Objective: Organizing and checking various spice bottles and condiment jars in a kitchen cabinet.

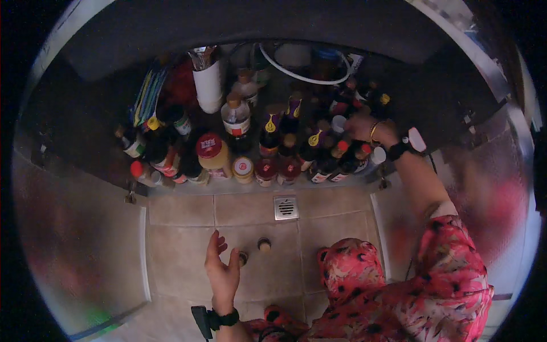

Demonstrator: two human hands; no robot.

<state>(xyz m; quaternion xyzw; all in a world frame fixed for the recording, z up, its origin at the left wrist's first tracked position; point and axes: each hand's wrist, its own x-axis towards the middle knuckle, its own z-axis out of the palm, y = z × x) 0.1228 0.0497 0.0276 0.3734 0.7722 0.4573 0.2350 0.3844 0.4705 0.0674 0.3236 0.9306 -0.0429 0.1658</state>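
Note:
My right hand [361,125] reaches into a dark, low cabinet at the right, among bottles beside a white-capped container [339,123]; its fingertips are partly hidden, so a hold cannot be made out. Nearer the cabinet's front edge are bottles with red caps [340,149] and a white-capped bottle [378,155]. My left hand [223,265] hovers above the tiled floor, fingers apart, with nothing held. Beside its thumb is a small dark-rimmed jar [242,258], partly covered by the hand. Another small jar [264,244] is on the tiles to its right.
In the cabinet are a red-lidded jar [210,149], a clear plastic bottle [236,115], several dark bottles, a white cylinder [208,85] and a white hose [299,78]. Open doors flank the floor at left [85,239] and right [478,192]. A metal drain [286,207] is before the cabinet.

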